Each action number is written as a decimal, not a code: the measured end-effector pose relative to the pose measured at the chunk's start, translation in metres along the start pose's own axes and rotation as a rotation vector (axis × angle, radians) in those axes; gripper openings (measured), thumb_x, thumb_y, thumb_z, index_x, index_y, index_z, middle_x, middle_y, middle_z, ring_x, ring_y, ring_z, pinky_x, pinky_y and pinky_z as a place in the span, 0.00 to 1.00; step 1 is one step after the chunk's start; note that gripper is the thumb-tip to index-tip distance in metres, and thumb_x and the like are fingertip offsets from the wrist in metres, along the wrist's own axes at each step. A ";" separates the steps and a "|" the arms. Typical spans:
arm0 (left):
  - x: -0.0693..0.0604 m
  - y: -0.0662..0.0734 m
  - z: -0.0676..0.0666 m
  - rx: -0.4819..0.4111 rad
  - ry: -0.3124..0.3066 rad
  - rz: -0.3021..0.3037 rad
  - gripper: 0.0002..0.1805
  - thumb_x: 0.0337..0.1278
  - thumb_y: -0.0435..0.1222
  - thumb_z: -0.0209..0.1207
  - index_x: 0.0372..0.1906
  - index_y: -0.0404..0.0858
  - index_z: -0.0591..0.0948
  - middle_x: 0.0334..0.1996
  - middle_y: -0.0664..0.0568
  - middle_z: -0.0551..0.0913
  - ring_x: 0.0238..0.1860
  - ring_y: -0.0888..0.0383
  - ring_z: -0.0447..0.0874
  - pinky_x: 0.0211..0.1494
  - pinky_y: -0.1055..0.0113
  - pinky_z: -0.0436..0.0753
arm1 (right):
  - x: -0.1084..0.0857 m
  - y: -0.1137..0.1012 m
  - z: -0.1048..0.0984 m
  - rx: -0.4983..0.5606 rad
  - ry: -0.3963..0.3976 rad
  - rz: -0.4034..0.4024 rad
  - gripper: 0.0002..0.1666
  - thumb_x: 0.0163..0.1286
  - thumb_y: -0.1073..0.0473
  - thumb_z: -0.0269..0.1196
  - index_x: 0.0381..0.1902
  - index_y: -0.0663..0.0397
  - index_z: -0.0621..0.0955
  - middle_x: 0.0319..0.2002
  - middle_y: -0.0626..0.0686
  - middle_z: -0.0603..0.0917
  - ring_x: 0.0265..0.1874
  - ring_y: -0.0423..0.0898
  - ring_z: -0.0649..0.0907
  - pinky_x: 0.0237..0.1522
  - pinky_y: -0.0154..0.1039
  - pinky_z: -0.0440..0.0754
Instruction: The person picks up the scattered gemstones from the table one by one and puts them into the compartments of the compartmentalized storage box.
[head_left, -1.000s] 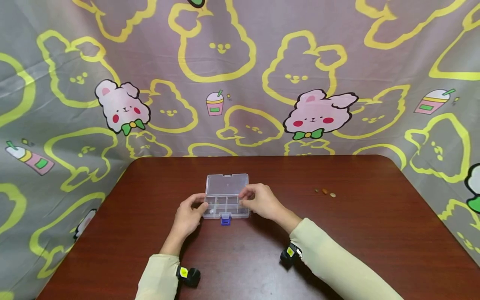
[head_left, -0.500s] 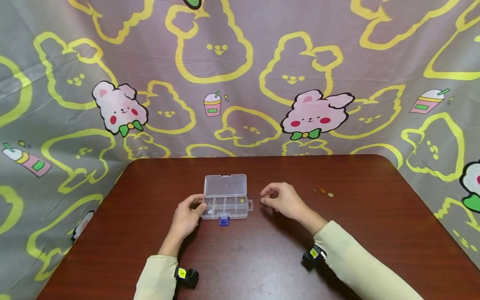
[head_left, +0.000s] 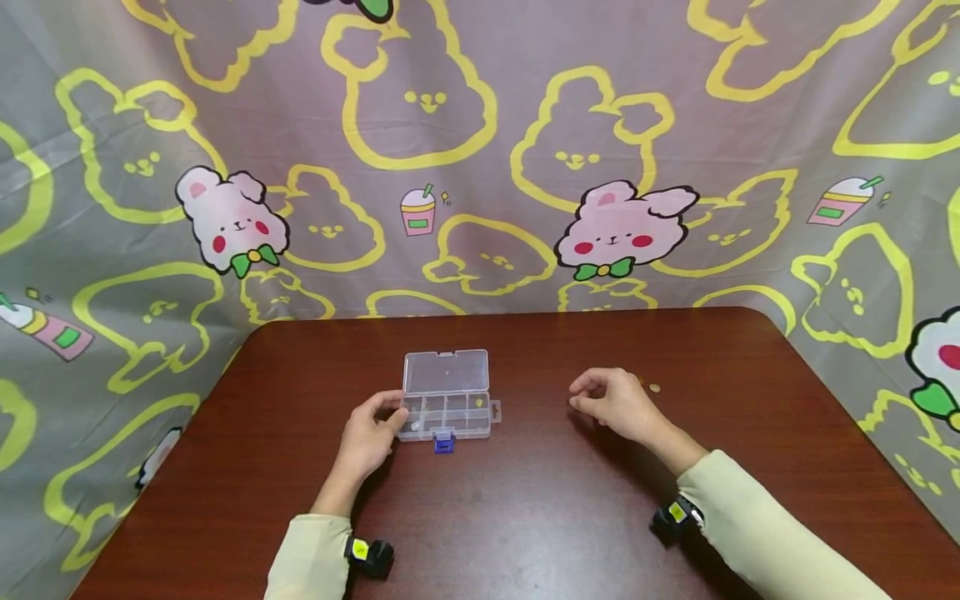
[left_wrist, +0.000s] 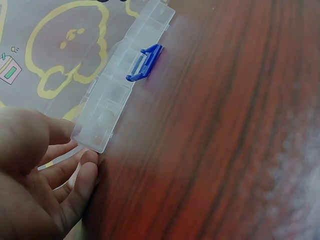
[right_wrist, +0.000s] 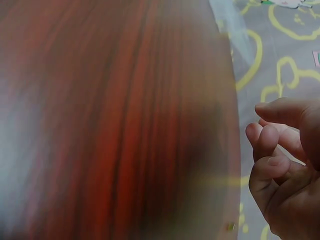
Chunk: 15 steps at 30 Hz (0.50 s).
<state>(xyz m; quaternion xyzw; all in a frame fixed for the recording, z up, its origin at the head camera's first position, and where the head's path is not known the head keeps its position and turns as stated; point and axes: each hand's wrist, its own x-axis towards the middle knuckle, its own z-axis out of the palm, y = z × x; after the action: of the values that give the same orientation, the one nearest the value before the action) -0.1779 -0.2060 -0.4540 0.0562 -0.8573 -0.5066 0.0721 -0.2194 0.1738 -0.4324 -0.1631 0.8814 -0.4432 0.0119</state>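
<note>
Clear plastic forms the compartment box (head_left: pixel 456 414) in front of me, standing left of centre on the tabletop (head_left: pixel 495 517). Its lid (head_left: pixel 446 372) is swung open and leans back on the far side, and a blue latch (head_left: pixel 444 444) sticks out at the near side. A hanging tab (head_left: pixel 496 411) juts from the right end. A small yellow piece (head_left: pixel 479 402) lies in the back compartment at the far right; a whitish piece (head_left: pixel 416 426) lies in the front compartment at the left end. My left hand (head_left: pixel 367 435) pinches the box's left end between thumb and fingers. My right hand (head_left: pixel 617 404) is well apart from the box, over to the right, its fingers loosely bent and a gap between thumb and forefinger. Just beyond it lies a small pale stone-like piece (head_left: pixel 655 388). Pale sleeves (head_left: pixel 307 554) cover my forearms, and a rabbit-print cloth (head_left: pixel 615 133) hangs behind the table.
</note>
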 end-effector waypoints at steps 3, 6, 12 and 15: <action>0.000 0.000 0.000 0.002 -0.006 -0.009 0.16 0.65 0.31 0.63 0.57 0.36 0.82 0.49 0.42 0.84 0.24 0.58 0.76 0.20 0.67 0.78 | -0.007 0.009 -0.009 -0.012 0.008 0.014 0.06 0.63 0.67 0.70 0.38 0.59 0.84 0.25 0.49 0.82 0.16 0.45 0.77 0.18 0.37 0.78; 0.001 0.000 -0.001 -0.003 -0.013 -0.010 0.17 0.65 0.31 0.62 0.57 0.36 0.82 0.49 0.42 0.84 0.24 0.58 0.76 0.20 0.67 0.78 | -0.012 0.019 -0.018 -0.027 0.020 0.021 0.06 0.62 0.68 0.69 0.38 0.59 0.84 0.24 0.49 0.82 0.16 0.45 0.77 0.18 0.37 0.78; 0.001 0.000 -0.001 -0.003 -0.019 -0.016 0.17 0.66 0.31 0.62 0.58 0.36 0.81 0.50 0.41 0.83 0.25 0.58 0.76 0.20 0.66 0.78 | -0.023 0.035 -0.034 -0.063 0.050 0.026 0.07 0.62 0.68 0.70 0.38 0.59 0.85 0.24 0.49 0.82 0.15 0.43 0.76 0.17 0.36 0.76; 0.001 0.001 -0.001 -0.005 -0.025 -0.021 0.17 0.66 0.31 0.62 0.58 0.36 0.81 0.51 0.41 0.83 0.25 0.58 0.76 0.21 0.65 0.79 | -0.026 0.039 -0.042 -0.080 0.062 0.029 0.07 0.62 0.67 0.71 0.38 0.58 0.85 0.24 0.49 0.82 0.15 0.43 0.76 0.17 0.36 0.76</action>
<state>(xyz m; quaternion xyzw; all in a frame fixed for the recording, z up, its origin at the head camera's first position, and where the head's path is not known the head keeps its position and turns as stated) -0.1787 -0.2069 -0.4528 0.0588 -0.8563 -0.5101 0.0564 -0.2123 0.2360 -0.4408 -0.1368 0.9007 -0.4120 -0.0155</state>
